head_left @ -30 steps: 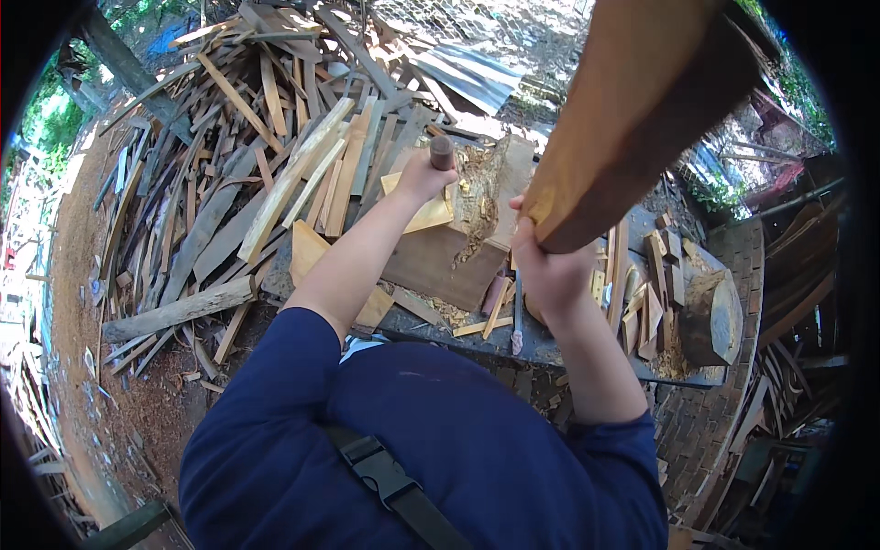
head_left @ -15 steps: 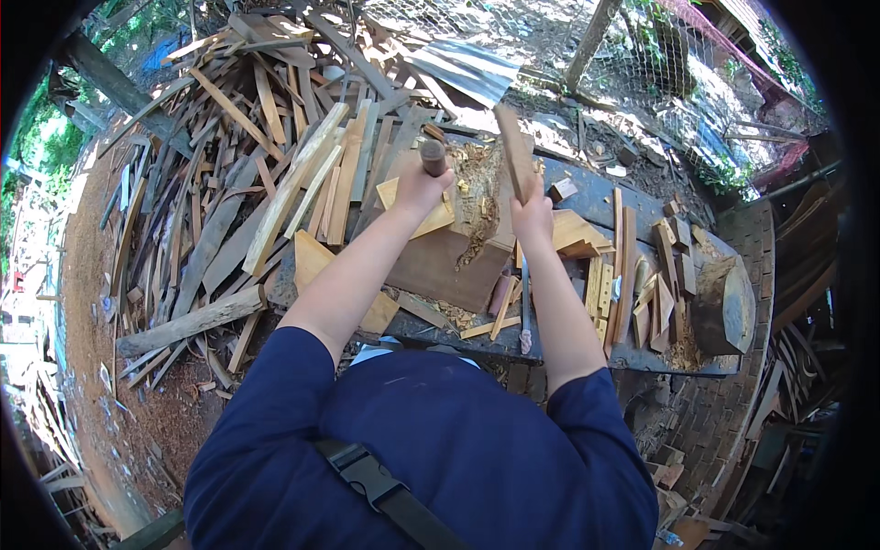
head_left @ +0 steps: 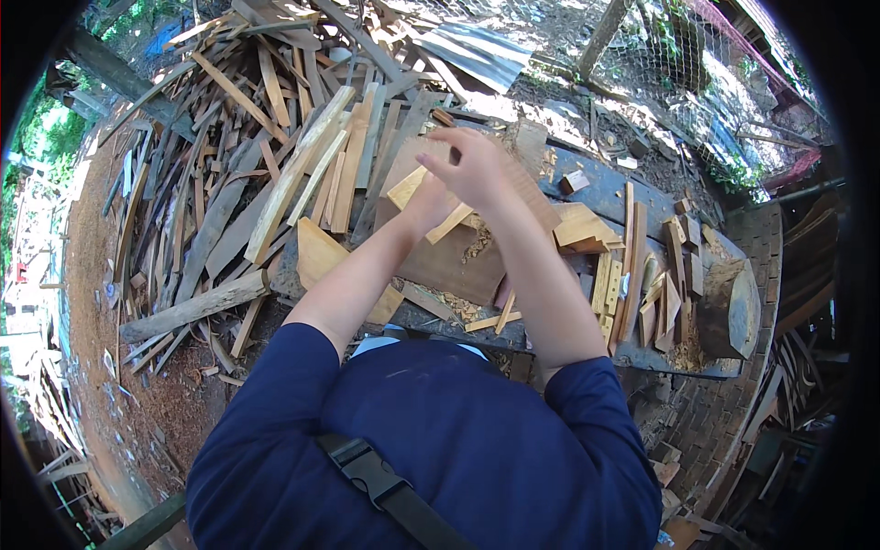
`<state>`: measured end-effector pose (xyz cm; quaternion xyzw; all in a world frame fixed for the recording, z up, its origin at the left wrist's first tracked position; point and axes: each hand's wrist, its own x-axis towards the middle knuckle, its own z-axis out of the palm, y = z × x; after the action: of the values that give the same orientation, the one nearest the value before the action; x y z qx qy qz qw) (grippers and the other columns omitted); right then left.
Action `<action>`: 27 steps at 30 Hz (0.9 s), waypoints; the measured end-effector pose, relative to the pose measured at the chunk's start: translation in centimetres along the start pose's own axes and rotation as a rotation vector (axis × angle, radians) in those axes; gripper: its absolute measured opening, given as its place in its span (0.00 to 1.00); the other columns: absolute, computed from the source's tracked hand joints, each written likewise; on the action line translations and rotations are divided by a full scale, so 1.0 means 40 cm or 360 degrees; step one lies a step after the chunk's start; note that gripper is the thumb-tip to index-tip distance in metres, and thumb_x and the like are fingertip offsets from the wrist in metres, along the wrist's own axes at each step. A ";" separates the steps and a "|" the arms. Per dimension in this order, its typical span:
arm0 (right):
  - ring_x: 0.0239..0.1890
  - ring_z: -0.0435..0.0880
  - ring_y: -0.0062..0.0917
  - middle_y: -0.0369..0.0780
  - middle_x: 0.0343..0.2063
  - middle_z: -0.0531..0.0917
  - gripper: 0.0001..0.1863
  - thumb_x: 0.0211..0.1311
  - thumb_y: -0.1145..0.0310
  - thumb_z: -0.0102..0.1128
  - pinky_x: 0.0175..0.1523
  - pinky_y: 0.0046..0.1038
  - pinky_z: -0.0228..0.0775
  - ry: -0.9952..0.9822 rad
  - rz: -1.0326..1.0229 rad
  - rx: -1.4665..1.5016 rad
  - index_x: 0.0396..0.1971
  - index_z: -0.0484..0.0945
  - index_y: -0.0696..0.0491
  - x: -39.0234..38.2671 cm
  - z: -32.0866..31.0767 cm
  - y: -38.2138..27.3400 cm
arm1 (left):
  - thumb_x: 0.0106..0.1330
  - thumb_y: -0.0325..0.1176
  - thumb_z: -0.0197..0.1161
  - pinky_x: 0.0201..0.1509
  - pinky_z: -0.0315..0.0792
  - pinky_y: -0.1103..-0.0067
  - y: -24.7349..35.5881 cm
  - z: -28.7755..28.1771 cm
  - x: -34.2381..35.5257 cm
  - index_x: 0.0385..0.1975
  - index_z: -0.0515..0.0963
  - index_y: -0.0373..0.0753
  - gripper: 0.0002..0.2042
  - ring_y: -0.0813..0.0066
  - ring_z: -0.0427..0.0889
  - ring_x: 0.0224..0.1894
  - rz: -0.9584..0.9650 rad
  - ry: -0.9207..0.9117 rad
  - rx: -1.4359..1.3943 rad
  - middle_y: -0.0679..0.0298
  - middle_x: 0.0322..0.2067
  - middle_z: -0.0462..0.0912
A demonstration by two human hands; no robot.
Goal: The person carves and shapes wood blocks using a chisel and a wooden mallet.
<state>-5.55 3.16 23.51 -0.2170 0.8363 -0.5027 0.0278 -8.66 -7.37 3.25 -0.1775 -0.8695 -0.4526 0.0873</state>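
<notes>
My right hand [head_left: 472, 165] is raised over the brown wooden block [head_left: 449, 266], its fingers bent to the left and its thumb apart from them. A small dark patch shows between thumb and fingers; I cannot make out what it is. Just below and behind it is my left hand [head_left: 431, 202], its fingers mostly hidden by the right one. Whether it holds the round-ended wooden handle seen earlier does not show. Pale shavings [head_left: 478, 242] lie on the block, and a brown, striated wooden surface [head_left: 533, 194] shows right of my right wrist.
A dark workbench [head_left: 600, 206] carries offcuts, a yellow wood piece with holes [head_left: 606, 291] and a thick log section [head_left: 731, 309]. A large heap of planks [head_left: 220, 220] rises at the left. Corrugated sheet metal [head_left: 472, 53] and wire fencing [head_left: 665, 60] are at the back.
My right hand has let go of the flat wooden bar and moved left, over my left hand. My left hand has dropped slightly; its upright wooden handle is out of sight.
</notes>
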 end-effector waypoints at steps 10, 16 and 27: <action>0.28 0.75 0.38 0.42 0.24 0.75 0.04 0.43 0.76 0.58 0.32 0.35 0.69 0.0573 -0.0346 -0.0492 0.23 0.74 0.55 -0.089 0.127 0.024 | 0.56 0.43 0.55 0.65 0.35 0.51 0.165 0.001 -0.092 0.65 0.45 0.45 0.37 0.54 0.36 0.68 -0.0499 -0.0884 0.1167 0.53 0.66 0.37; 0.29 0.74 0.34 0.40 0.21 0.70 0.04 0.39 0.77 0.55 0.39 0.34 0.70 0.0660 -0.0573 -0.0773 0.18 0.70 0.53 -0.104 0.174 0.047 | 0.56 0.39 0.54 0.65 0.36 0.50 0.149 0.045 -0.105 0.65 0.43 0.44 0.37 0.55 0.37 0.68 -0.0398 -0.0736 0.1405 0.57 0.66 0.37; 0.39 0.74 0.35 0.41 0.25 0.73 0.04 0.41 0.70 0.51 0.54 0.44 0.60 0.0430 -0.0728 -0.0775 0.20 0.72 0.53 -0.148 0.208 0.085 | 0.54 0.33 0.53 0.64 0.37 0.48 0.033 0.074 -0.109 0.65 0.40 0.44 0.39 0.57 0.38 0.68 -0.0347 -0.0591 0.1562 0.62 0.67 0.37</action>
<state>0.88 -0.06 15.52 -0.3304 0.8575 -0.3061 -0.2486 -4.11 -5.27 1.17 -0.1017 -0.9931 0.0398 -0.0428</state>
